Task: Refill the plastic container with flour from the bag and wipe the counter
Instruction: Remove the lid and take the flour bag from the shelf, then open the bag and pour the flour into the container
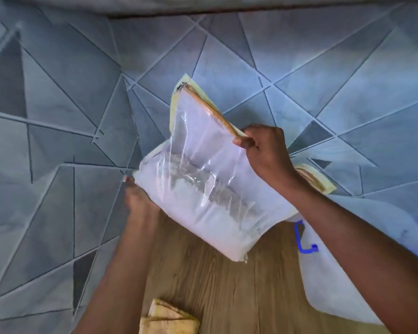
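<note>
Right hand (266,153) pinches the top edge of the tilted flour bag (203,184), left hand (140,196) cups its lower side, white flour pooled inside.

Glossy clear plastic bag (203,169); matt wood-grain counter (227,285); yellow cloth (169,319).

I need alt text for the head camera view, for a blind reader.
Two hands hold a clear bag of flour over a wooden counter: the right hand pinches its top edge, the left hand supports its bottom. A folded yellow cloth lies below.
</note>
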The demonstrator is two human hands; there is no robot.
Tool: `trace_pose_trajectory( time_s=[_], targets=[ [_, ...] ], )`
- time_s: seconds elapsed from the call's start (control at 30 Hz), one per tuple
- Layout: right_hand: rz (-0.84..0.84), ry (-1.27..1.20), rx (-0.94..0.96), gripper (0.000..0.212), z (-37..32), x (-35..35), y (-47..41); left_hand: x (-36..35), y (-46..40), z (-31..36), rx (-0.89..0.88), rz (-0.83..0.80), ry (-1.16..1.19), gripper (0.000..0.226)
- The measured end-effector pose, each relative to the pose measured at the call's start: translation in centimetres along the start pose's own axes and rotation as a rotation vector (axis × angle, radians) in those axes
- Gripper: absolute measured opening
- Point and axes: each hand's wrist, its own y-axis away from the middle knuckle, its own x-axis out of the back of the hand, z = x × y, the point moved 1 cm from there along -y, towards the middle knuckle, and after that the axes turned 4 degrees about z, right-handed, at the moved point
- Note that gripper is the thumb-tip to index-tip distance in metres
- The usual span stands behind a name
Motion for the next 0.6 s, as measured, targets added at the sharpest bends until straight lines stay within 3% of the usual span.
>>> trace_pose_trajectory(
  time_s=[0.07,0.17,0.43,0.6],
  targets=[
    [0.010,-0.014,-0.063,0.035,0.4,2.2,-0.2,-2.8,4.3,2.9,-0.060,-0.043,0.113,0.042],
    [-0.005,-0.027,-0.164,0.037,1.1,4.8,-0.1,-6.4,11.6,6.6,-0.126,-0.038,0.208,0.042],
    [-0.106,-0.041,-0.270,0.060,1.6,11.7,-0.6,-10.9,16.4,7.2,-0.225,0.155,0.149,0.033],
    [-0.107,0.018,-0.260,0.045,2.2,13.1,0.0,-12.3,18.3,5.7,-0.222,0.219,0.125,0.031]
  ],
)
